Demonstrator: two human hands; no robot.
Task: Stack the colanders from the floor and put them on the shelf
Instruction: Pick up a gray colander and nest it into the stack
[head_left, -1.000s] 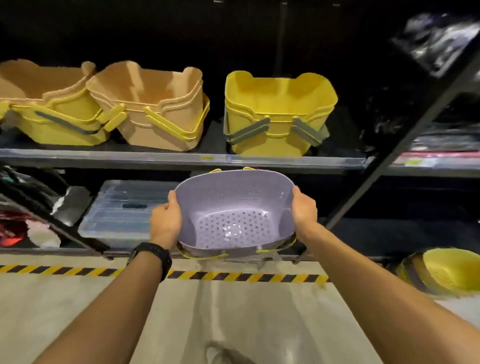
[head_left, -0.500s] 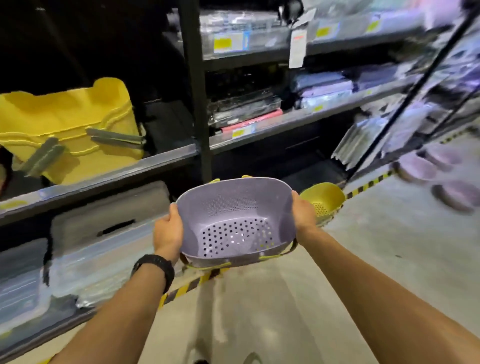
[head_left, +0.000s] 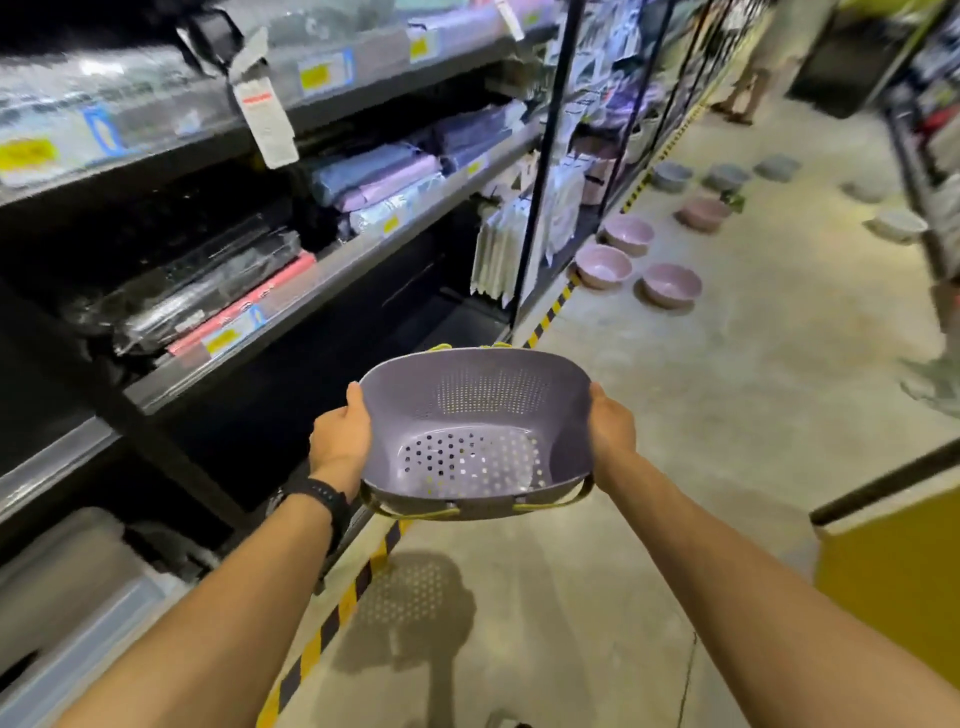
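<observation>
I hold a purple colander stack (head_left: 475, 431) in front of me at waist height, with yellow-green handles of a nested one showing under its rim. My left hand (head_left: 340, 439) grips its left side and my right hand (head_left: 610, 428) grips its right side. Farther down the aisle, several pink colanders (head_left: 602, 266) and grey colanders (head_left: 671, 175) lie scattered on the concrete floor. The shelf unit (head_left: 311, 291) runs along my left.
Packaged goods fill the left shelves, with price tags on the edges. A yellow-black stripe (head_left: 550, 312) marks the floor beside the shelf base. A person (head_left: 753, 62) stands far down the aisle. A yellow panel (head_left: 893, 582) is at the right.
My view has swung right, from the shelf with yellow tubs to the aisle. The colander stack stays held in both hands. Scattered colanders on the floor have come into view.
</observation>
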